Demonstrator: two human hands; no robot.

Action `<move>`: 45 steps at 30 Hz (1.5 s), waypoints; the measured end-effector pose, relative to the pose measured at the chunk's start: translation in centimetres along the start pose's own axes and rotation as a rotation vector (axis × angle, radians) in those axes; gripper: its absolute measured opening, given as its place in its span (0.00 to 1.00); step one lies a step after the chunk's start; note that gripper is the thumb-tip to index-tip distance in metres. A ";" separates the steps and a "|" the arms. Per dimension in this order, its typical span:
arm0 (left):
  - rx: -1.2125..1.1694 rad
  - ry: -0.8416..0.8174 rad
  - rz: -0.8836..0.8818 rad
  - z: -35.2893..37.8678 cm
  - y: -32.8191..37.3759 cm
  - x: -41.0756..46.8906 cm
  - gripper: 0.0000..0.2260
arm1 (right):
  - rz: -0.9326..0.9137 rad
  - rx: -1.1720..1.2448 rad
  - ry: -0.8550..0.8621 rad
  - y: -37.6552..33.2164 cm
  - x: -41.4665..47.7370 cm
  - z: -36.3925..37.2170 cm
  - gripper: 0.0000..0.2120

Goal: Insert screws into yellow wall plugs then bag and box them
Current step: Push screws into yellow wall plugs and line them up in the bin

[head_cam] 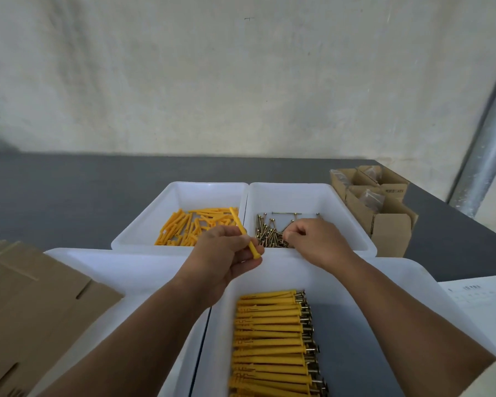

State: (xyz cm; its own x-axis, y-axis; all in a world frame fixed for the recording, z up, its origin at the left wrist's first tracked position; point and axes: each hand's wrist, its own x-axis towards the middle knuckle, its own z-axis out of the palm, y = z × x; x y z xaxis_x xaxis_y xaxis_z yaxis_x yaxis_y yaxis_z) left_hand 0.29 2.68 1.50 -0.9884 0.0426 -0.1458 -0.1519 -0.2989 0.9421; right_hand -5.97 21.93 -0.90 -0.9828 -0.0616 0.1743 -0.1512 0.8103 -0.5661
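Fingers (230, 234) of the left hand (226, 253) clench one yellow wall plug (245, 235), held aslant above the trays, collar end low at 5 o'clock, tip at 11. Fingers (294, 234) of the right hand (315, 242) curl down into the screws (269, 234); cannot tell if one is caught. Screws lie in the white tray (312, 196) at 1 o'clock of the hands; loose plugs (184, 227) lie in its twin (184, 193) at 11 o'clock, the two trays touching. At 6 o'clock, the near tray (384, 285) holds a neat row of finished plugs (269, 333), screw heads pointing to 3 o'clock. Another tray (112, 267) at 8 o'clock, flat cardboard (26, 296) past it. Small open boxes (384, 207) at 2 o'clock on the grey desk (55, 196); paper sheet (484, 299) at 4.
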 end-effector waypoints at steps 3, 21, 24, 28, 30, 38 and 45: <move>-0.008 0.000 -0.002 0.0 0.1 -0.2 0.03 | -0.021 0.057 0.023 -0.3 -0.4 -0.5 0.09; -0.458 0.158 -0.041 -2.2 1.4 0.6 0.07 | -0.100 0.991 0.030 -4.4 -2.5 -3.0 0.14; -0.499 0.178 -0.040 -2.3 1.5 0.6 0.06 | -0.102 1.048 -0.015 -4.5 -2.6 -3.0 0.16; -0.511 0.194 -0.043 -2.3 1.6 0.6 0.05 | -0.105 1.072 -0.051 -4.6 -2.7 -3.0 0.16; -0.510 0.205 -0.046 -2.2 1.6 0.5 0.06 | -0.101 1.054 -0.062 -4.7 -2.7 -3.0 0.15; -0.494 0.196 -0.046 -2.1 1.4 0.6 0.16 | -0.088 0.981 -0.075 -5.0 -3.0 -2.8 0.10; -0.463 0.196 -0.030 -2.2 1.1 0.8 0.11 | -0.073 0.877 -0.134 -5.0 -3.0 -2.7 0.10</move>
State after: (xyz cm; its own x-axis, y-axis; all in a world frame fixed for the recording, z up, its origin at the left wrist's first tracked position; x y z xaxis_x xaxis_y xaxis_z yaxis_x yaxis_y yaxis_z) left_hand -0.71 0.27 1.78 -0.9578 -0.1085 -0.2663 -0.1190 -0.6936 0.7104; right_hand -1.95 19.70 3.61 -0.9633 -0.2078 0.1697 -0.1872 0.0673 -0.9800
